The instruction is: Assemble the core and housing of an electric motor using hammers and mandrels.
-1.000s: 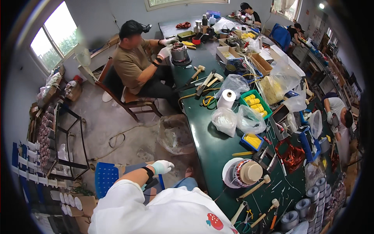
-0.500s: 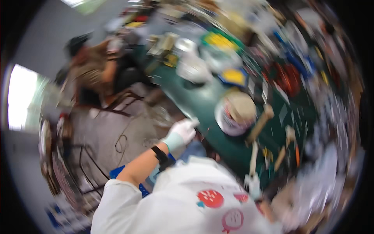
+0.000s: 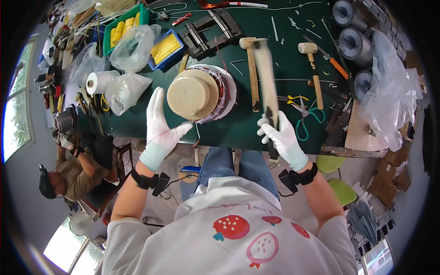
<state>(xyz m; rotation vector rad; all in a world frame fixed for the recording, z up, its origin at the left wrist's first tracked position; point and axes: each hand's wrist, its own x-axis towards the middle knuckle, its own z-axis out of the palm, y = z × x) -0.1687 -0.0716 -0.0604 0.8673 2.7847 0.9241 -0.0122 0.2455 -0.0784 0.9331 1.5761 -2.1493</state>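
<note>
My left hand (image 3: 161, 120), white-gloved, is open at the left side of a round wire-wound coil (image 3: 225, 94), its thumb near the coil's lower edge. Thin red leads run by that thumb. A stepped beige cylinder (image 3: 189, 95) sits on the coil and covers part of it. In my right hand (image 3: 280, 133), also gloved, is a long pale tool with a dark grip (image 3: 265, 73), pointing away from me; motion blurs it, so its exact kind is unclear. Just left of the tool lies a wooden mallet (image 3: 254, 78).
Right of my right hand lie yellow-handled pliers (image 3: 295, 101), teal-handled scissors (image 3: 305, 123) and another mallet (image 3: 311, 59). Metal stator cores (image 3: 350, 41) line the right edge. A metal fixture (image 3: 211, 32), a blue bin (image 3: 181, 41) and plastic bags (image 3: 129, 91) lie beyond. A co-worker (image 3: 78, 172) sits at left.
My view has swung from tilted and blurred to facing the green bench. My left hand has come up beside the coil. The pale tool in my right hand now points up the bench.
</note>
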